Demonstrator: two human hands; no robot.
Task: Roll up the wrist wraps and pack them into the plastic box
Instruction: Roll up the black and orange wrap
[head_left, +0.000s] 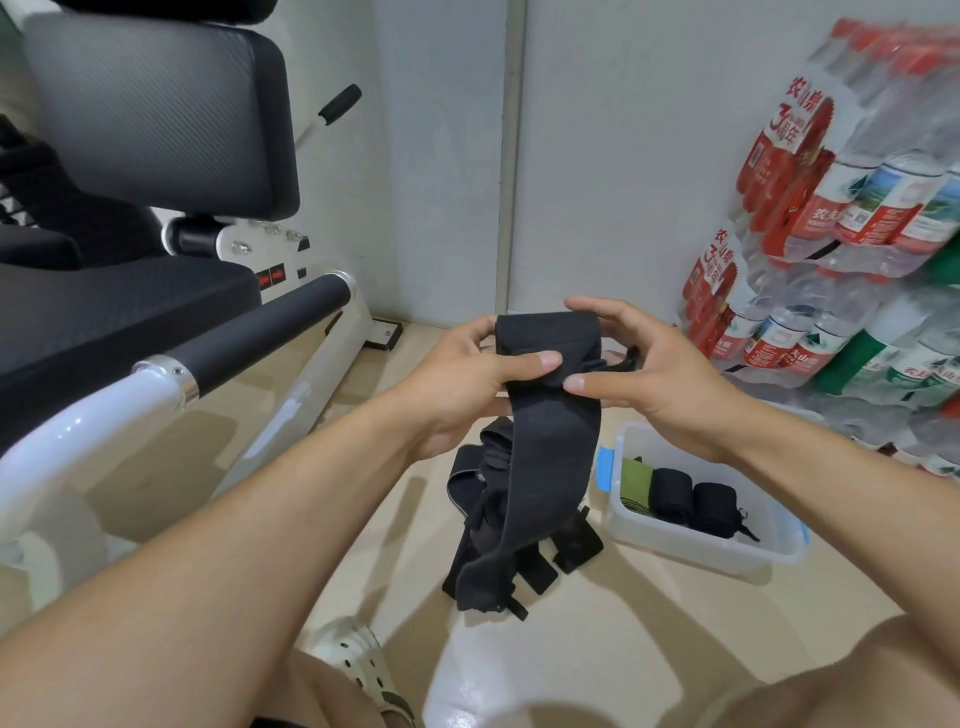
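Observation:
A black wrist wrap is held up in the middle of the view, its top end partly rolled and its long tail hanging down to the floor. My left hand pinches the roll from the left with the thumb on top. My right hand grips it from the right, fingers curled over the top. Several loose black wraps lie in a heap on the floor below. To the right stands a clear plastic box with two rolled black wraps and a green one inside.
A white-framed exercise machine with black pads fills the left side. Shrink-wrapped packs of water bottles are stacked against the wall at right. My foot in a pale clog shows at the bottom, on a beige floor.

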